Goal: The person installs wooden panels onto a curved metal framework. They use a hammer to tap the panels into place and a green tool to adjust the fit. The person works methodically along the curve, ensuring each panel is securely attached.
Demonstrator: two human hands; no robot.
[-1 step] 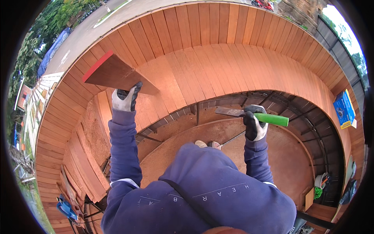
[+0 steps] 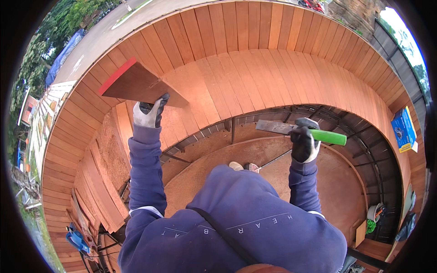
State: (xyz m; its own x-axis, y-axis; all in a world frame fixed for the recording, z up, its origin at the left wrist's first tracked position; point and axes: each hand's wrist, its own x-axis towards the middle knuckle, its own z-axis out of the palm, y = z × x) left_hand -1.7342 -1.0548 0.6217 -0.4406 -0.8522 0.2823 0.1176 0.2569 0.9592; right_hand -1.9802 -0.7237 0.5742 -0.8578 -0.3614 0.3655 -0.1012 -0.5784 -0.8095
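Over curved wooden decking (image 2: 255, 59), left hand (image 2: 150, 113) clamps a red-edged board (image 2: 136, 84) far-left of the right hand (image 2: 304, 144) gripping a green-handled blade (image 2: 300, 131) lying left-right.

- Place: outdoor building site, a curved timber structure under construction.
- Curved wall of reddish wooden planks (image 2: 282, 68), fitted side by side on a dark metal frame (image 2: 359, 150), part of it uncovered.
- Loose boards (image 2: 98, 191) stacked at the left edge of the wall.
- Round plywood floor (image 2: 337, 182) below.
- Blue cardboard box (image 2: 403, 129) on the right rim.
- Road (image 2: 102, 36) and trees (image 2: 68, 20) beyond.
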